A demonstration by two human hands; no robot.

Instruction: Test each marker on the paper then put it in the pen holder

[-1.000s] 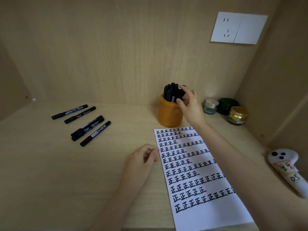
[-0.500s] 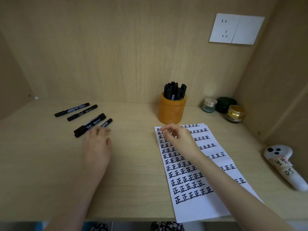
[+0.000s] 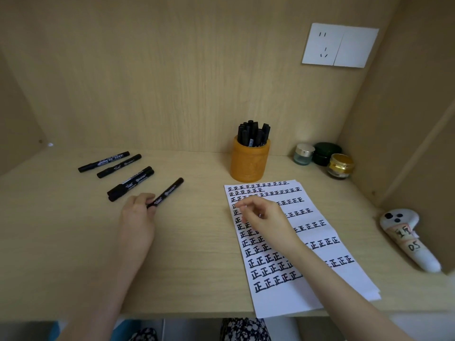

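Grips one black marker (image 3: pixel 168 192) at its near end in the curled fingers of the left hand (image 3: pixel 138 217), far end angled up and right over the desk (image 3: pixel 197 262). Leaves four more markers (image 3: pixel 130 183) lying just behind and to the left. Places the orange pen holder (image 3: pixel 249 163), packed with upright markers (image 3: pixel 253 132), just behind the written paper (image 3: pixel 283 303). Poses the right hand (image 3: pixel 263 215) over the paper's upper left, fingers loosely bent, gripping nothing. Sets three jars (image 3: pixel 341 166) and a white controller (image 3: pixel 406 237) at far right. Differs from half a second ago: marker then flat under the left hand, now drawn clear of the group.
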